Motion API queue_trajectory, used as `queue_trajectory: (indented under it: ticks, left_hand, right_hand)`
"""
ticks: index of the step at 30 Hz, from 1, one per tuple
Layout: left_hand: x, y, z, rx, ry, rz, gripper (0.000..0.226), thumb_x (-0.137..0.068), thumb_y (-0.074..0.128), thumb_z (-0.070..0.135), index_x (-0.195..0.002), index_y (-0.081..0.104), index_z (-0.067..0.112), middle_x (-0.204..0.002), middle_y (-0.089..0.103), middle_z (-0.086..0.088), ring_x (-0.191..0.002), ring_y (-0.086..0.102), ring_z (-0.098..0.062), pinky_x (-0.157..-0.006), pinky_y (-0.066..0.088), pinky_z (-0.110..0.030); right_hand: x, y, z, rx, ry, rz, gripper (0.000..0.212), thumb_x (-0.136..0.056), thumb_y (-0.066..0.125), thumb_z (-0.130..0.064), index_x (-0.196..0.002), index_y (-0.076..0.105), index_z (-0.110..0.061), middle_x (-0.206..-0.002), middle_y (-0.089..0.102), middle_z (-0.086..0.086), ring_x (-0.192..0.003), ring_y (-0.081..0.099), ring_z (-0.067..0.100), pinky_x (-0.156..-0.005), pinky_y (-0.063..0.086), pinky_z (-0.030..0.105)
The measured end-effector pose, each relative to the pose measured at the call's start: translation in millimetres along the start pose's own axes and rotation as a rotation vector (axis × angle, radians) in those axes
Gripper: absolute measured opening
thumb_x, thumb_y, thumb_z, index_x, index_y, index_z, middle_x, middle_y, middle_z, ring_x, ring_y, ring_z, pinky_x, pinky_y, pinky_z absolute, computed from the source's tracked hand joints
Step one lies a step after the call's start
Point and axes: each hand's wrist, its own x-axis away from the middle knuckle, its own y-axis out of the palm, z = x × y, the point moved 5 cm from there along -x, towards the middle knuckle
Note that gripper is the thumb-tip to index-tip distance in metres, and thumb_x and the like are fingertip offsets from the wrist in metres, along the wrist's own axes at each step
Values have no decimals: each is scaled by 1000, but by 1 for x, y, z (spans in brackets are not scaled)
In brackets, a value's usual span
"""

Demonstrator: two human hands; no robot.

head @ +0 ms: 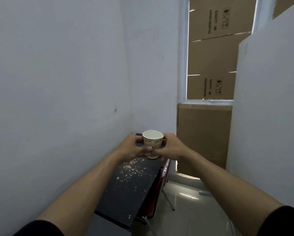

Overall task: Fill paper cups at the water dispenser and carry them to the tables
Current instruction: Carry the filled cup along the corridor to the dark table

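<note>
Grips the paper cup [152,144] from both sides: left hand [132,148] curled round its left wall, right hand [172,147] curled round its right, thumbs meeting at the front over the print. Stands upright, long axis vertical, mouth open toward the camera, directly between the two hands and over the far end of the black table [131,186] that runs along the left wall [57,82]. Cannot tell whether the base rests on the tabletop or hovers just above it, since fingers cover the lower edge. Reads as a setting-down step, judging by the task, so calls for a straight drop onto the speckled top, close to its right edge and with little margin there. Lies no nearer one hand than the other; equal reach from both.

Looks pale inside the cup, yet gives no clear water level — too small and washed out. Hides most fingertips behind the cup wall. Shows no water dispenser anywhere. Beyond: cardboard boxes [211,65] stacked behind a window frame [183,65], a white partition [270,99] on the right, a red chair [162,183] tucked against the table, mostly hidden by the tabletop.
</note>
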Motion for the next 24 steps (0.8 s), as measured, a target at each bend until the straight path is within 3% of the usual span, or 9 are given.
queue_trajectory:
  ticks: [2,5,7,12,18,21,24]
  left_hand:
    - [-18,-16,-10,-15,-9,27,30,-89,76,7,-119,71,7,-108,76,-3,-89,72,-14,-83,64,-39]
    - [-44,-44,-29,4,-24,72,25,-89,76,7,-113,72,14,-107,77,-1,-82,74,-3,-71,61,-24]
    - [-55,-64,-43,1,-47,108,24,-89,77,9,-111,72,17,-112,77,-5,-84,75,-3,-71,59,-19]
    - [-63,-114,-77,-39,-112,217,24,-89,78,13,-110,73,25,-116,76,0,-95,76,-16,-82,64,-32]
    - [-40,-178,-113,-96,-211,345,35,-90,77,16,-124,70,15,-122,72,0,-98,74,-15,-79,63,-29]
    - [-17,-216,-132,-131,-283,444,38,-90,77,16,-128,69,13,-123,72,0,-102,74,-20,-84,64,-34]
    - [4,-239,-142,-155,-323,495,39,-91,77,16,-129,68,13,-124,71,0,-103,73,-21,-87,63,-37]
  right_hand:
    - [-30,3,6,-1,-13,-22,50,-61,92,-34,-109,77,-27,-91,82,-5,-77,77,10,-54,62,34]
    - [-78,13,15,-2,-38,-53,54,-63,92,-33,-113,77,-21,-95,82,1,-80,77,13,-57,65,39]
    - [-107,23,19,-16,-55,-73,54,-64,92,-31,-114,77,-20,-97,82,3,-82,78,16,-59,66,43]
    - [-169,66,24,-66,-104,-168,55,-65,93,-34,-116,77,-21,-97,82,4,-83,78,17,-59,64,39]
    - [-227,142,16,-132,-156,-303,51,-65,95,-31,-113,77,-28,-99,80,2,-90,76,15,-57,63,34]
    - [-252,189,5,-168,-182,-420,50,-68,95,-26,-114,76,-27,-102,77,9,-78,75,14,-59,63,33]
    - [-267,224,-2,-172,-211,-469,50,-69,95,-26,-115,77,-25,-99,78,10,-73,74,13,-62,66,41]
